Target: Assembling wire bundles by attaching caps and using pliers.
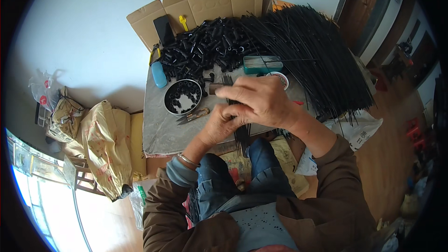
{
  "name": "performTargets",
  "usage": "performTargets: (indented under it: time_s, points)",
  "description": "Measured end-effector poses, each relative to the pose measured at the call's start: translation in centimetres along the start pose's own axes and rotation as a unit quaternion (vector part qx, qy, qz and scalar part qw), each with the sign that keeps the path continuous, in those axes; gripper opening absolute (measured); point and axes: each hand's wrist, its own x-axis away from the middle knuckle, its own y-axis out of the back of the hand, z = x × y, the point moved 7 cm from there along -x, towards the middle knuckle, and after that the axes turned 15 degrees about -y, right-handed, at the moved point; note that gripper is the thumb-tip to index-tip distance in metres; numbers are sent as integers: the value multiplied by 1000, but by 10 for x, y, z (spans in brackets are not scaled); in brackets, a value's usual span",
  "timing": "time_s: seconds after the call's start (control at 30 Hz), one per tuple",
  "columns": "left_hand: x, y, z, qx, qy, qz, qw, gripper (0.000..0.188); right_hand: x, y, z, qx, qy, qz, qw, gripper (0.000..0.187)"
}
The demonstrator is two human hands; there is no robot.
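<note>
My left hand (220,125) and my right hand (265,100) meet above the front of the grey table. The fingers of both are closed, thumbs and fingertips close together; what they pinch is hidden or too small to tell. Below them lies a bundle of thin black rods (241,141), jutting past the table's front edge toward my lap. A small brown block (214,88) rests beside the bundle's far end. To the left of my hands are a pair of scissors (193,116) and a round bowl (182,97) with small black rings.
A heap of black tubular parts (219,42) covers the table's back, before cardboard (208,3). Long black rods (322,60) are piled at the right. A teal box of thin pins (262,65), a blue case (159,75) and a dark phone (163,30) sit around.
</note>
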Motion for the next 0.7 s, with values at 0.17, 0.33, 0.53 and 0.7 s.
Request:
performTargets:
  time_s: [0.17, 0.33, 0.53, 0.7]
  points:
    - [37, -27, 38, -336, -29, 151, 929, 74, -3, -5, -13, 21, -45, 24, 998, 14]
    - [58, -25, 59, -343, -9, 212, 915, 88, -24, -16, -26, -74, -138, 195, 968, 13]
    - [58, -29, 61, -348, -32, 205, 914, 98, -21, -25, -213, -76, -429, 149, 888, 16]
    - [59, -21, 56, -401, 12, 182, 898, 102, 20, -90, -275, 211, -430, 233, 846, 18]
